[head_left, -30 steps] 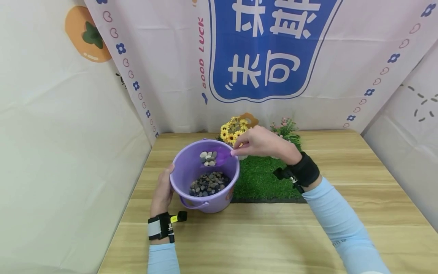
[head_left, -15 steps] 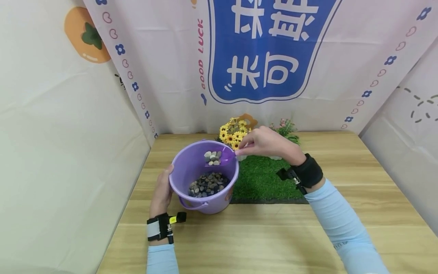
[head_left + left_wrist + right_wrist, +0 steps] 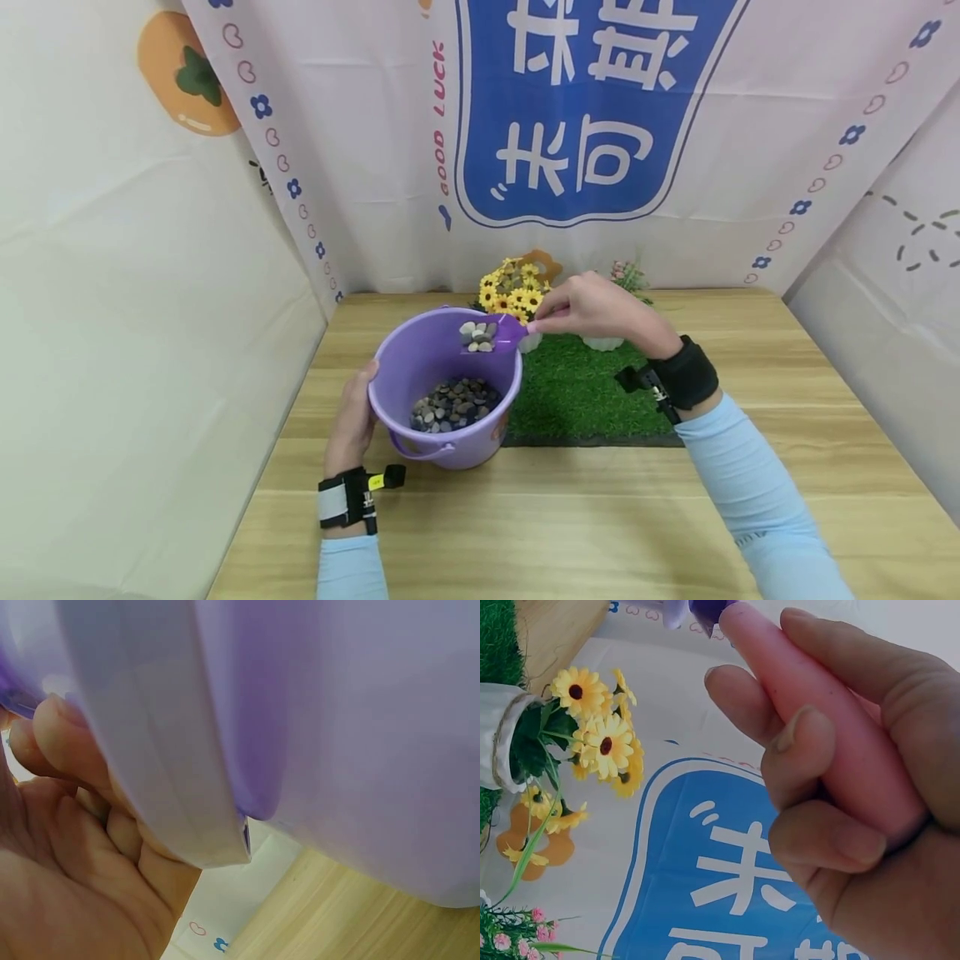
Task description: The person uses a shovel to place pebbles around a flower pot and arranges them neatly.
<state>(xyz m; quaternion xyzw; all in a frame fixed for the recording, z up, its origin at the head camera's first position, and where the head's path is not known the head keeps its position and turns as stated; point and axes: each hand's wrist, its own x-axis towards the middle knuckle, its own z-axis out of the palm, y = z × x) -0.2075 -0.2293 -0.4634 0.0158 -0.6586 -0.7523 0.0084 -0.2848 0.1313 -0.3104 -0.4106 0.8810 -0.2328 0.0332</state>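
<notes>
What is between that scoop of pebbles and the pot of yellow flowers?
Very little: the scoop, held by the right hand, is above the purple bucket's far rim, with the yellow flower pot right behind it. Only that rim lies between them.

Staged recording booth: printed backdrop cloth [image 3: 585, 108] (blue sign), wooden table [image 3: 600, 517], fake turf [image 3: 585, 392].

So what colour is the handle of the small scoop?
Pink handle, clearest in the right wrist view; the scoop bowl is purple.
</notes>
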